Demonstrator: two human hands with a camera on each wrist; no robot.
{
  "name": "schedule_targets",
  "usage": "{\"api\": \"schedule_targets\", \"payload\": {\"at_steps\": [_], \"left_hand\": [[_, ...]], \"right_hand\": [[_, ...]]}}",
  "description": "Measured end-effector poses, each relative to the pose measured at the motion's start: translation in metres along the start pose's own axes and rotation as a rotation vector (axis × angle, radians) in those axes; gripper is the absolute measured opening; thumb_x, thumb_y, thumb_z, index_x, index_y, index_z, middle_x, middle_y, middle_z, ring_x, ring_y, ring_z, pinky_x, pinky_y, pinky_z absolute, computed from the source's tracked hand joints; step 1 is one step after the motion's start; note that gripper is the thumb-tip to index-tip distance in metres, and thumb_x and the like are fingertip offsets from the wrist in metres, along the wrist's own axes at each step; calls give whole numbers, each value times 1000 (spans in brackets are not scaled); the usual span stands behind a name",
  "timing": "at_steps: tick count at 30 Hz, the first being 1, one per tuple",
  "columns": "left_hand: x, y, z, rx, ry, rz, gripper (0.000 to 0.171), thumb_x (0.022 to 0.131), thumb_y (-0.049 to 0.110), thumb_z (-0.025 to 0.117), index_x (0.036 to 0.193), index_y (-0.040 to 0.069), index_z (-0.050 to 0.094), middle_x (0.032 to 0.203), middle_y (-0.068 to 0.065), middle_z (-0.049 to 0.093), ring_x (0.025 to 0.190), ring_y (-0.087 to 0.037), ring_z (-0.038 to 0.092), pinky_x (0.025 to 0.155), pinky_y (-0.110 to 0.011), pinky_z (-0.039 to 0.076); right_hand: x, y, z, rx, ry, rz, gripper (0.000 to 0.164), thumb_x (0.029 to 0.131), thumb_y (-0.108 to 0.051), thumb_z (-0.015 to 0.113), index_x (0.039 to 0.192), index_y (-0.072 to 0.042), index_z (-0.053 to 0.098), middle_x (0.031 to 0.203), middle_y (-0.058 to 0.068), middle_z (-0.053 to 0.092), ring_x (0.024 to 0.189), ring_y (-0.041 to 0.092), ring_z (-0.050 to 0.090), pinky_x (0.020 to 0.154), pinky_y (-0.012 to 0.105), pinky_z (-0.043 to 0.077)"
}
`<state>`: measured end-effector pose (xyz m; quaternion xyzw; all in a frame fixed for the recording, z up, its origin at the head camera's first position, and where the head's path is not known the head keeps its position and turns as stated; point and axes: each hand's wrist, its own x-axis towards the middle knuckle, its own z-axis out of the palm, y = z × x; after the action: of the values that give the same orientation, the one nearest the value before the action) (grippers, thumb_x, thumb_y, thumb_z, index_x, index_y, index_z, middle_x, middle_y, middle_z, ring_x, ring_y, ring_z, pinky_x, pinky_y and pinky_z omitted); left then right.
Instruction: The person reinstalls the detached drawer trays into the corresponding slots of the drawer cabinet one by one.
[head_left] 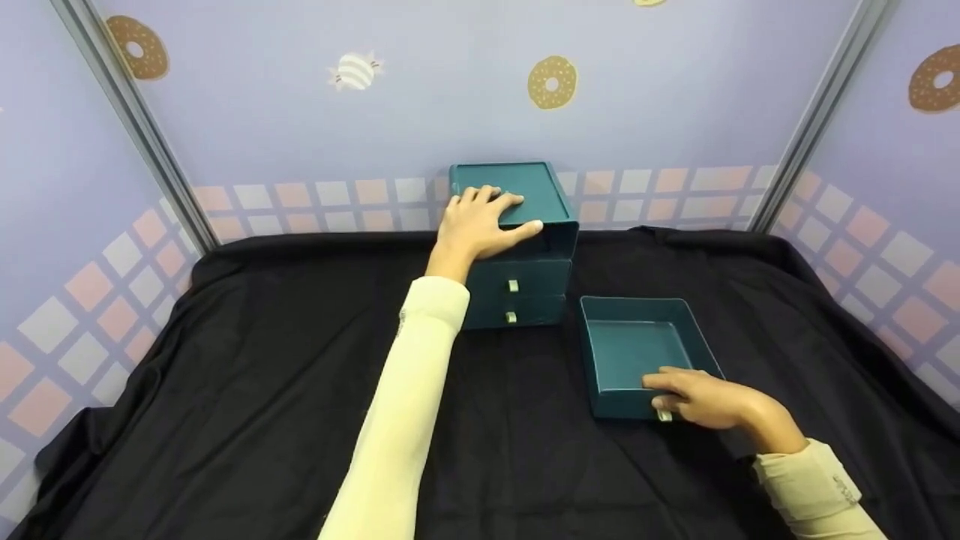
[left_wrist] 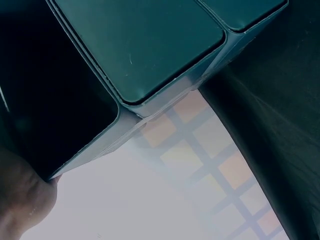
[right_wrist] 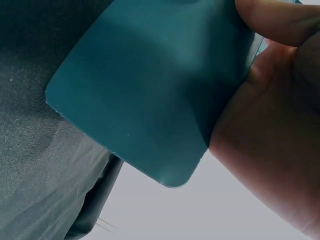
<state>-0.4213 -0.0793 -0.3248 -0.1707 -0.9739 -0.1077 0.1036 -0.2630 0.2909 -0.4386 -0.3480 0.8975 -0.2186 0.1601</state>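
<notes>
A teal desktop drawer cabinet stands against the back wall, with two closed drawers under an open, dark top slot. On its top panel rests my left hand, fingers spread flat and thumb reaching out at the front edge. The left wrist view shows the slot's dark opening beside that hand. A teal drawer sits apart on the cloth, right and in front of the cabinet. My right hand grips its front wall, fingers over the rim and thumb by the small pale knob.
Wrinkled black cloth covers the table and bunches up along the walls. Lilac panels with donut and candy prints enclose the back and both sides, joined by grey metal posts at the corners.
</notes>
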Motion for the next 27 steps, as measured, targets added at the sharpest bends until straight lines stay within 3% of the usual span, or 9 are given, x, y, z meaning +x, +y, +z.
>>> {"api": "schedule_targets", "payload": {"at_steps": [3,7,11,16,20,25,26,27], "left_hand": [[-1,-1,0,-6,-2,4,81,96,85,41,162,39,44,170,-4,36,157,-32,30,131,-57,18],[-1,-2,0,1,0,4,80,96,85,41,162,40,44,170,-3,36,156,-32,31,131,-57,19],[-1,-2,0,8,3,3,80,96,85,40,162,40,44,169,-3,37,155,-32,32,130,-57,21],[-1,-1,1,12,3,4,80,96,86,40,162,40,44,169,-3,37,155,-32,32,131,-58,20],[-1,0,1,12,-9,8,80,96,85,40,163,40,43,170,-4,36,156,-33,31,131,-58,18],[0,-1,-3,-5,-32,11,77,99,81,40,164,39,42,171,-4,33,158,-33,28,132,-58,16],[0,-1,-3,-9,-34,11,76,100,80,40,164,39,41,172,-4,33,158,-32,28,132,-58,16],[0,-1,-4,-14,-37,12,75,100,79,40,164,39,41,172,-4,33,158,-32,27,132,-58,15]], "right_hand": [[1,0,1,-4,0,-12,15,111,-23,56,99,-15,57,125,16,67,142,67,37,109,79,37],[1,-1,1,-5,3,8,15,111,-25,56,112,-12,63,141,25,62,143,67,35,111,80,34],[1,-1,1,-6,2,15,20,111,-27,57,118,-10,64,146,29,58,143,67,35,112,80,32],[0,-1,2,9,-7,50,41,111,-27,57,139,2,61,151,33,53,145,67,32,114,79,30],[-2,0,3,16,-9,74,50,111,-28,57,147,6,57,153,34,51,146,66,30,115,80,27],[-3,1,7,-39,40,66,45,110,-25,58,144,5,60,150,34,54,144,65,36,112,84,26],[-4,1,9,-57,58,55,44,110,-24,58,143,5,61,148,33,56,142,65,38,109,86,27],[-3,1,11,-81,81,37,38,109,-22,59,137,3,64,140,30,63,136,60,49,106,83,35]]}}
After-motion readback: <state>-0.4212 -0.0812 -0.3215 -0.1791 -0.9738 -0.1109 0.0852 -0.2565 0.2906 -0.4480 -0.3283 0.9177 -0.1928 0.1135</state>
